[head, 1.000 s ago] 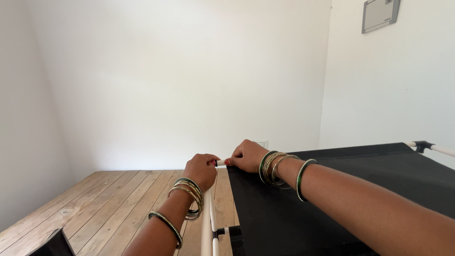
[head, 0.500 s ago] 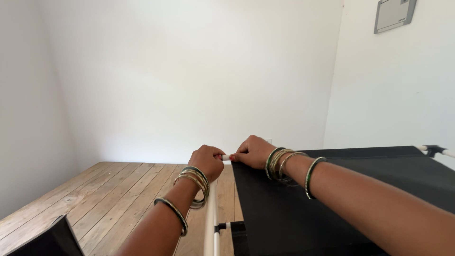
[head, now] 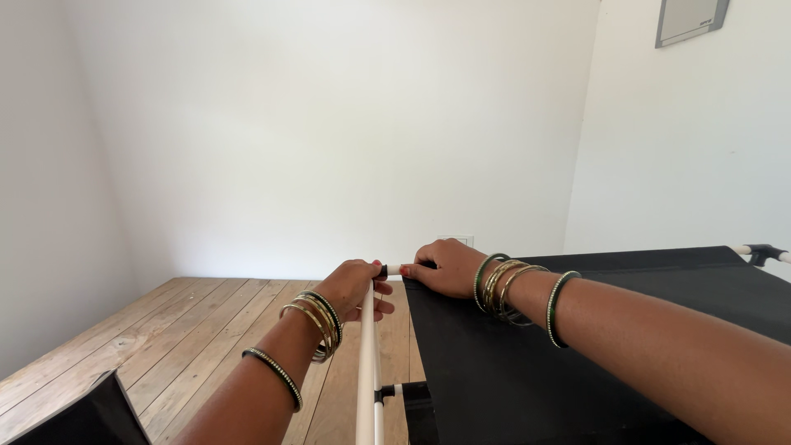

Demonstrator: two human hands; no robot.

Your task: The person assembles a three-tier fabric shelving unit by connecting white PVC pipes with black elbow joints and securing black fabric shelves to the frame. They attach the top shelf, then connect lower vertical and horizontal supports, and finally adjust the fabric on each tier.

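Note:
A white tube frame point(head: 367, 363) carries a stretched black fabric shelf point(head: 527, 363) in front of me. My left hand point(head: 356, 288) rests over the frame's near-left corner joint with its fingers loosened around the upright tube. My right hand point(head: 445, 268) presses down on the black fabric's corner and pinches the short white crossbar point(head: 394, 269) where the fabric sleeve ends. Both wrists wear several gold and green bangles. The frame's far right corner point(head: 762, 251), with a black connector, shows at the right edge.
A wooden plank floor point(head: 165, 338) lies below on the left. White walls point(head: 329, 132) close the room, with a grey panel point(head: 690, 18) high on the right wall. A dark fabric piece point(head: 91, 416) sits at the bottom left.
My left hand has relaxed from a closed fist at the corner and slid slightly down over the upright tube. My right hand stays on the fabric corner. The view shifted a little.

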